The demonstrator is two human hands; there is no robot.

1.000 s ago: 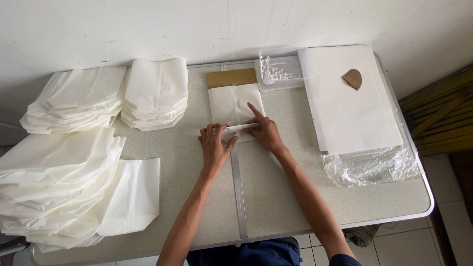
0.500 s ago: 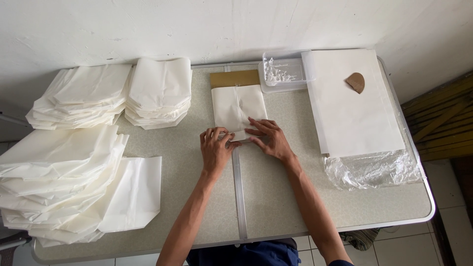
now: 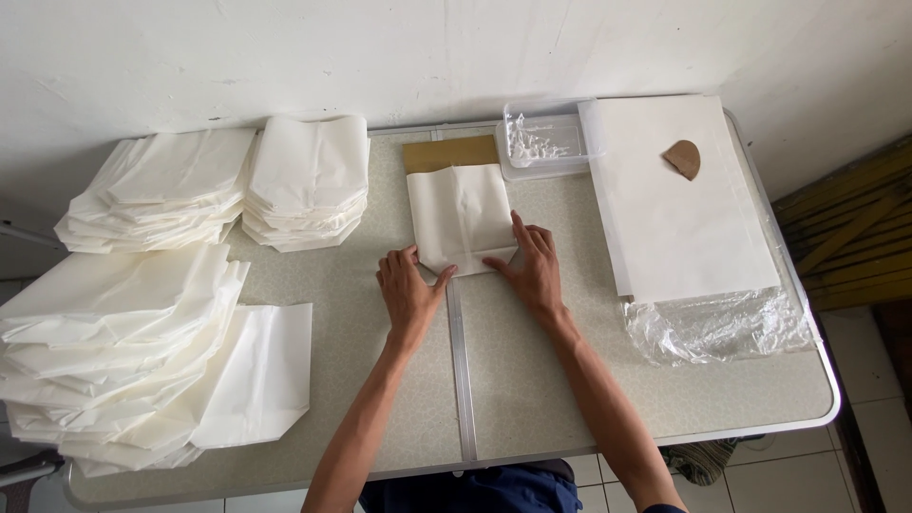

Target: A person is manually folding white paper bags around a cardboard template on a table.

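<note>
Since a second ago your right hand has slid from the middle of the fold down and out to the lower right corner of the white paper bag, and your left hand has drawn back to the lower left corner, so the folded bottom now lies flat and shows its pointed flaps. Both of your hands are spread open, palms down, pressing with fingertips rather than gripping anything: the left touches the bag's bottom left edge with its fingers, the right lies across the bottom right flap. The bag sits in the middle of the tabletop, near the far edge, its top lying over a brown cardboard sheet and its base just above the seam that runs down the tabletop. By the look of it this is thin, light paper, soft enough to crease under a fingertip and likely to slide on the smooth surface, so you would do best to hold it flat by the corners or lift it by the folded base, where the layers are thickest. To your left lie stacks of finished white bags, with larger heaps nearer you. To your right rest a clear plastic tray and a stack of flat white sheets with a small brown piece on top.
</note>
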